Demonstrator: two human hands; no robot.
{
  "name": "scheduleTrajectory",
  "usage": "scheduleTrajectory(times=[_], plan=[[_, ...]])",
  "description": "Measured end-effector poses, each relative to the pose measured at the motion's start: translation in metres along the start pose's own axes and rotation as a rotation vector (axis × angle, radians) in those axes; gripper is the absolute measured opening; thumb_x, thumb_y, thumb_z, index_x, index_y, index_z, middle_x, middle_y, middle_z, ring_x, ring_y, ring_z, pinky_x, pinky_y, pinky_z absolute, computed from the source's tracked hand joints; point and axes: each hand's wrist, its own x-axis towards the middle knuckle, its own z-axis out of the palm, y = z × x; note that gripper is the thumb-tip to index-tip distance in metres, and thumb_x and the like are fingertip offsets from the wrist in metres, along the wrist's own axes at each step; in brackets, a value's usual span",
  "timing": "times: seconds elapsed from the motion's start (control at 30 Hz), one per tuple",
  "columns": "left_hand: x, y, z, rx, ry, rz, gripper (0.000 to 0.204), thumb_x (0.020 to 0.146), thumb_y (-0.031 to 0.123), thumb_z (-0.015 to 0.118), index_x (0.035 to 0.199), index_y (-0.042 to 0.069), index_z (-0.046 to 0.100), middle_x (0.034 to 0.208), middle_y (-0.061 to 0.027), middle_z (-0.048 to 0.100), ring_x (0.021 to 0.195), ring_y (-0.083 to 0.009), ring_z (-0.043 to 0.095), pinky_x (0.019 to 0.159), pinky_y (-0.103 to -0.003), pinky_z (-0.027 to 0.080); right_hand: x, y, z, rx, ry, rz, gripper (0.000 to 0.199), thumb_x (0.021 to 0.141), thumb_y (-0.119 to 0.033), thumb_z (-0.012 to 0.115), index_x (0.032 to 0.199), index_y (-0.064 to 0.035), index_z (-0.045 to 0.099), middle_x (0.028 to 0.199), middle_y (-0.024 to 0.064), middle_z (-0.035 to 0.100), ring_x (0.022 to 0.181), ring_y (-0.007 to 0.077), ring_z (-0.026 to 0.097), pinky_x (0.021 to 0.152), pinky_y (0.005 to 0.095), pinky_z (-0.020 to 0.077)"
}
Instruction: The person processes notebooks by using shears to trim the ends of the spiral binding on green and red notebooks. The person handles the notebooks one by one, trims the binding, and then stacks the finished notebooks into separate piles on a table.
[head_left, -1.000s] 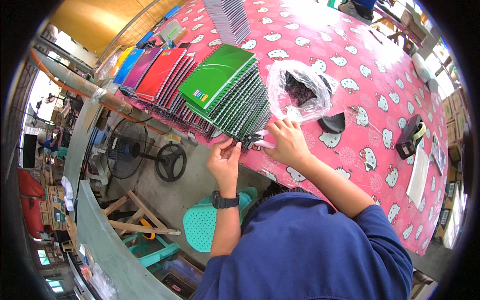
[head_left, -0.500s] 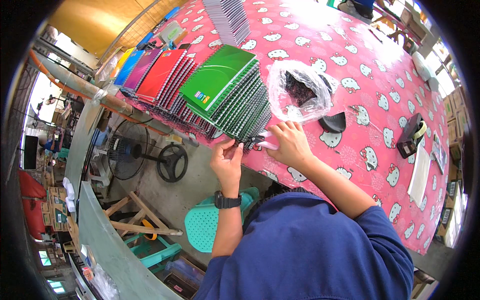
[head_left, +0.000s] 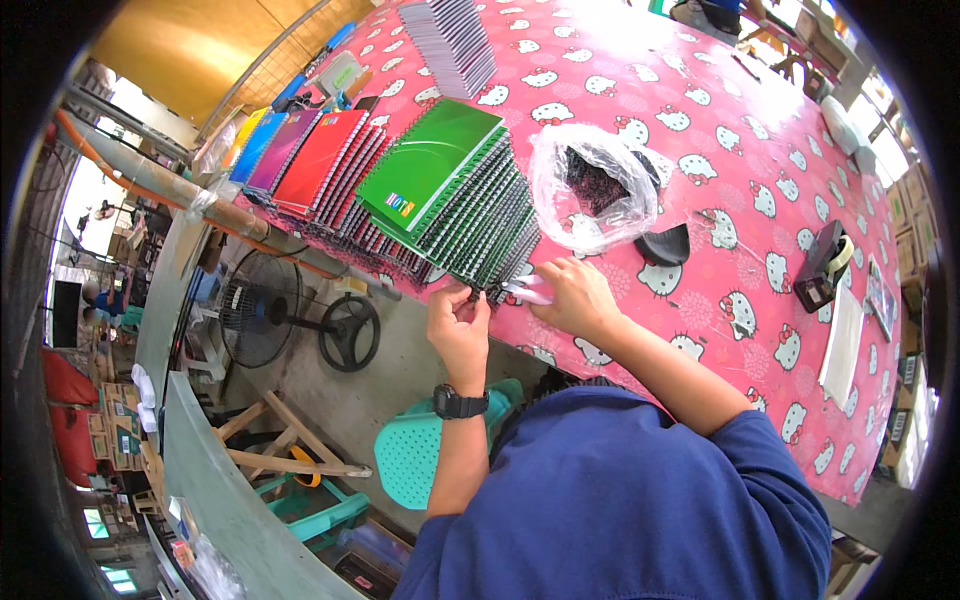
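A tall stack of green spiral notebooks [head_left: 432, 165] stands near the table edge, black wire coils along its side. My right hand [head_left: 580, 300] is closed around the pale pink handles of small dark-jawed pliers [head_left: 532, 292]. Their jaws reach the stack's near lower corner and are partly hidden there. Close beside them, my left hand [head_left: 458, 335] has thumb and forefinger pinched together at that same corner. Whatever lies between those fingertips is too small to make out.
Stacks of red notebooks [head_left: 322, 160], purple and blue ones stand left of the green. A clear plastic bag [head_left: 550, 215] with dark bits lies beyond my right hand, near a black scoop-like piece [head_left: 665, 245]. A tape dispenser [head_left: 822, 268] sits right. Below left are a fan [head_left: 258, 305] and teal stool [head_left: 408, 465].
The pliers' jaws have tilted in closer to my left fingertips, and their handles look nearer together. My right hand has shifted slightly; the left keeps its pinch. The view has moved a little.
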Motion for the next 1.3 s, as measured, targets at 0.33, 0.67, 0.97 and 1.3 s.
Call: scheduleTrajectory(times=[0.33, 0.67, 0.97, 1.3], plan=[[0.009, -0.011, -0.008, -0.258, -0.073, -0.145, 0.025, 0.072, -0.008, 0.071, 0.090, -0.001, 0.054, 0.100, -0.0098, 0.058, 0.083, -0.0125, 0.057, 0.066, -0.023, 0.052, -0.004, 0.001, 0.005, -0.122, 0.078, -0.125, 0.038, 0.067, -0.031, 0.070, 0.093, -0.0061, 0.060, 0.087, 0.0107, 0.059, 0.092, 0.0278, 0.056, 0.082, 0.0403, 0.0414], [0.002, 0.002, -0.004, -0.091, -0.061, -0.079, 0.024, 0.073, -0.005, 0.071, 0.091, -0.002, 0.056, 0.100, -0.0097, 0.059, 0.085, -0.0145, 0.058, 0.067, -0.025, 0.053, -0.003, -0.004, 0.008, -0.007, -0.003, -0.065, 0.029, 0.068, -0.029, 0.069, 0.084, -0.0055, 0.060, 0.078, 0.0121, 0.059, 0.080, 0.0305, 0.060, 0.074, 0.0421, 0.0470], [0.003, 0.007, 0.000, -0.041, 0.031, 0.009, 0.021, 0.075, -0.006, 0.068, 0.094, -0.002, 0.061, 0.090, -0.0090, 0.060, 0.075, -0.0140, 0.061, 0.061, -0.025, 0.053, 0.000, -0.007, 0.006, 0.088, -0.060, 0.030, 0.025, 0.068, -0.028, 0.066, 0.074, -0.0043, 0.062, 0.069, 0.0157, 0.062, 0.070, 0.0336, 0.063, 0.065, 0.0444, 0.0496], [-0.001, -0.012, -0.002, -0.168, 0.004, -0.053, 0.022, 0.078, -0.004, 0.069, 0.099, -0.005, 0.061, 0.091, -0.0095, 0.063, 0.076, -0.0142, 0.061, 0.066, -0.025, 0.053, -0.009, 0.018, 0.003, 0.559, -0.493, 0.309, 0.034, 0.072, -0.033, 0.067, 0.087, -0.0022, 0.067, 0.067, 0.0112, 0.063, 0.064, 0.0232, 0.063, 0.065, 0.0376, 0.0490]])
